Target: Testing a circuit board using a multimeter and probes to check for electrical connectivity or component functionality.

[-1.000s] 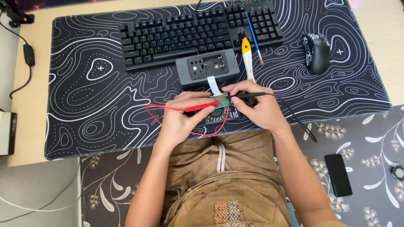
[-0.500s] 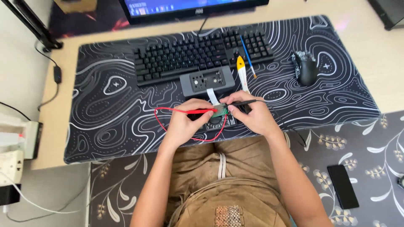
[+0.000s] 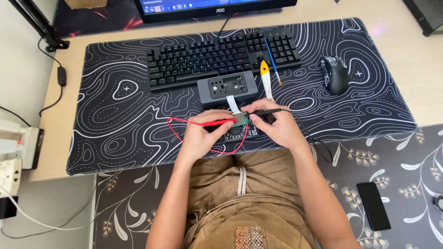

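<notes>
From the head camera, a pale wooden desk (image 3: 406, 32) carries a large black desk mat (image 3: 115, 120) printed with white wavy contour lines, which covers most of the top. On the mat lie a black keyboard (image 3: 217, 57), a black mouse (image 3: 336, 74) to its right, and a thin blue-handled brush (image 3: 272, 62) across the keyboard's right end. Just below the keyboard sits a grey box-shaped device (image 3: 227, 88) with a white ribbon cable (image 3: 233, 104) running from it towards the hands. A yellow-and-white tool (image 3: 266, 79) lies beside that device.

The left hand (image 3: 203, 136) is closed around a red probe (image 3: 217, 122), whose red lead (image 3: 177, 131) loops over the mat. The right hand (image 3: 277, 127) is closed around a black probe (image 3: 266, 112). Both probe tips meet at a small green circuit board (image 3: 241, 121), which sits between the two hands near the mat's front edge, above a dark meter (image 3: 237, 131) that is partly hidden.

A monitor's lower edge (image 3: 212, 9) shows at the top. On the left, a white power strip (image 3: 16, 147) hangs off the desk edge. The floor (image 3: 397, 157) is grey with a leafy pattern; a black phone (image 3: 373, 205) lies on it at the right.
</notes>
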